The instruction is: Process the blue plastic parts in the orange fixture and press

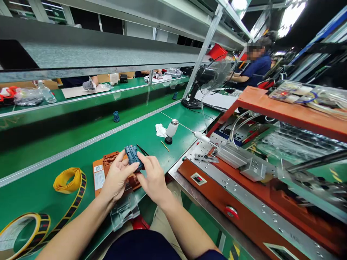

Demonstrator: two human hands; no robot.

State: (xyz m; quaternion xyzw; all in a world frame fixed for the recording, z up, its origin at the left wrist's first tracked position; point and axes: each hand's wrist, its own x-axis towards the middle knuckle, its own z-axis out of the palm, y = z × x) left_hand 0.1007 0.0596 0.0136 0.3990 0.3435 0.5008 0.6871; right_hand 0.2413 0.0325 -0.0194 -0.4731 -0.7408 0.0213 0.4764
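Observation:
A dark blue plastic part (pixel 132 154) is held up between both hands, above an orange-brown fixture (pixel 99 172) with a white label. My left hand (pixel 117 177) grips its left and lower side with thumb and fingers. On its right side, my right hand (pixel 152 177) has its thumb and fingers closed on the same part. The hands partly cover the fixture. Black tweezers (pixel 142 149) lie just behind the part. Below the fixture, a clear plastic piece (pixel 124 211) sits at the bench's front edge.
Yellow label rolls (pixel 67 180) lie at left. Beyond the hands are a white bottle (pixel 172 129), tissue (pixel 161 130) and thin stick (pixel 165 146). A metal machine (pixel 238 159) fills the right, near a black fan (pixel 206 74). A person (pixel 256 66) sits behind; a shelf crosses overhead.

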